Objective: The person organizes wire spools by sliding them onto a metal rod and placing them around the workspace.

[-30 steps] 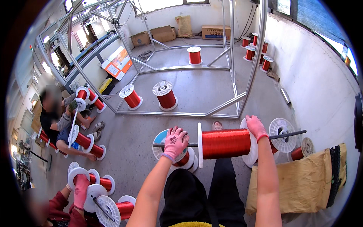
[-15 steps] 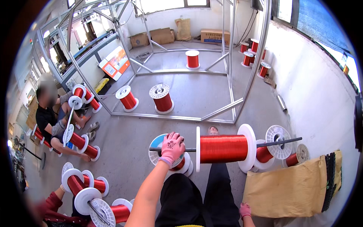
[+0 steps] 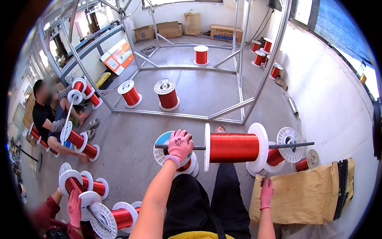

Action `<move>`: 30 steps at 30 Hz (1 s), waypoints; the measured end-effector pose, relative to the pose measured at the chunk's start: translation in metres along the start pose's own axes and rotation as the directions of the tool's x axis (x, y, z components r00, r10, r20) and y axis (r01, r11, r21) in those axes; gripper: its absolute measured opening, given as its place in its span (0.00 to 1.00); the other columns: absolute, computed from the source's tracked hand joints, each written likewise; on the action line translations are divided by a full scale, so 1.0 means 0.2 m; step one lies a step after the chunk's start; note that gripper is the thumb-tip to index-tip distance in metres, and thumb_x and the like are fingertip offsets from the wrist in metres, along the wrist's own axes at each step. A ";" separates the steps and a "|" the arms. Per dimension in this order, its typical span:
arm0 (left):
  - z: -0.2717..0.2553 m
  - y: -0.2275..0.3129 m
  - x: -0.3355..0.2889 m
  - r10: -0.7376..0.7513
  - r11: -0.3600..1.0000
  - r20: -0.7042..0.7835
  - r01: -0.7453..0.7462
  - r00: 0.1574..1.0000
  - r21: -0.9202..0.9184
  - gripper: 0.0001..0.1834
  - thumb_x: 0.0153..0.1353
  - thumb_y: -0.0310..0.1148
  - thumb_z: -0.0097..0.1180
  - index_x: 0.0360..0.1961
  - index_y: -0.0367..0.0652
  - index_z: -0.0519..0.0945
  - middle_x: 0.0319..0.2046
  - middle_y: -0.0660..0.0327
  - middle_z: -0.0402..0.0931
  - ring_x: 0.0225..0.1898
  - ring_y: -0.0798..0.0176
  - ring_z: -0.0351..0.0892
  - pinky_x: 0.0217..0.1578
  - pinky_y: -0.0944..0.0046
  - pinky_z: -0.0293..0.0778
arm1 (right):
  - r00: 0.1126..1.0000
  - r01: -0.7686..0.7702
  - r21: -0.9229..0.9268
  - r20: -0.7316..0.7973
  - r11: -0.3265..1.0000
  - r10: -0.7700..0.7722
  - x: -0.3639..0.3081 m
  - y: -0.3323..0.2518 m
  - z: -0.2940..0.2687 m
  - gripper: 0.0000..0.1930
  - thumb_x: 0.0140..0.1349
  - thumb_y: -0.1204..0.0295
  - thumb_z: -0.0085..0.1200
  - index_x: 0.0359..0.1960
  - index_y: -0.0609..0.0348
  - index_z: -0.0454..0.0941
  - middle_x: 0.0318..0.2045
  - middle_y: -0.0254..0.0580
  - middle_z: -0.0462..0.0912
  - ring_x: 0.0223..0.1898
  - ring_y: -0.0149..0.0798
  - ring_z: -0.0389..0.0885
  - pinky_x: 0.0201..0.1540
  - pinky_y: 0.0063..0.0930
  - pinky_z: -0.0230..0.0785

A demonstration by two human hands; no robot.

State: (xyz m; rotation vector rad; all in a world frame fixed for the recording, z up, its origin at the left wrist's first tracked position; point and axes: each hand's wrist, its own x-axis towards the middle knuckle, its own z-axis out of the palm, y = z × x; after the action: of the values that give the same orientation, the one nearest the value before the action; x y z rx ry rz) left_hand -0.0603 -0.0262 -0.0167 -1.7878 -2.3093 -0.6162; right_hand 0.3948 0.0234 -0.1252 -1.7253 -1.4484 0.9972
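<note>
A large spool (image 3: 234, 147) of red wire with white flanges sits level on a dark rod (image 3: 289, 145) in front of my knees. My left hand (image 3: 180, 145), in a pink glove, is closed around the rod's left part. Beneath that hand stands a spool with a blue-labelled white flange (image 3: 160, 148). The rod's right part lies over another white-flanged spool (image 3: 289, 140). My right hand (image 3: 266, 194), also pink-gloved with dark fingertips, is raised beside a tan sack (image 3: 302, 195). Its fingers look stretched out and hold nothing that I can see.
A metal frame (image 3: 175, 114) stands ahead, with upright red spools (image 3: 168, 95) inside it. At left a seated person (image 3: 45, 113) works among spools; nearer, another person's pink-gloved hand (image 3: 74, 209) touches a spool on a rod. More spools (image 3: 259, 59) stand by the right wall (image 3: 314, 83).
My right hand has risen from low beside my leg to the sack's edge. My left hand stays on the rod. The nearer person's gloved hand has come into view on their spool.
</note>
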 end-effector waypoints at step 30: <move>-0.11 -0.01 -0.05 0.073 0.993 0.421 -0.105 0.904 0.054 0.28 0.42 0.60 0.60 0.43 0.57 0.80 0.52 0.59 0.67 0.63 0.53 0.54 0.63 0.46 0.44 | 0.936 0.349 -0.652 0.286 0.674 -0.208 -0.14 0.28 0.19 0.22 0.63 0.65 0.40 0.54 0.67 0.65 0.51 0.59 0.71 0.51 0.54 0.72 0.54 0.41 0.63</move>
State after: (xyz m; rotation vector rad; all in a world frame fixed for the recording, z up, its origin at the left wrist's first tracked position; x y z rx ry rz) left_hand -0.0612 -0.0451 -0.0007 -2.1478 -2.4431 -0.1312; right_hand 0.3857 -0.0132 -0.1882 -1.8280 -2.3569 0.4577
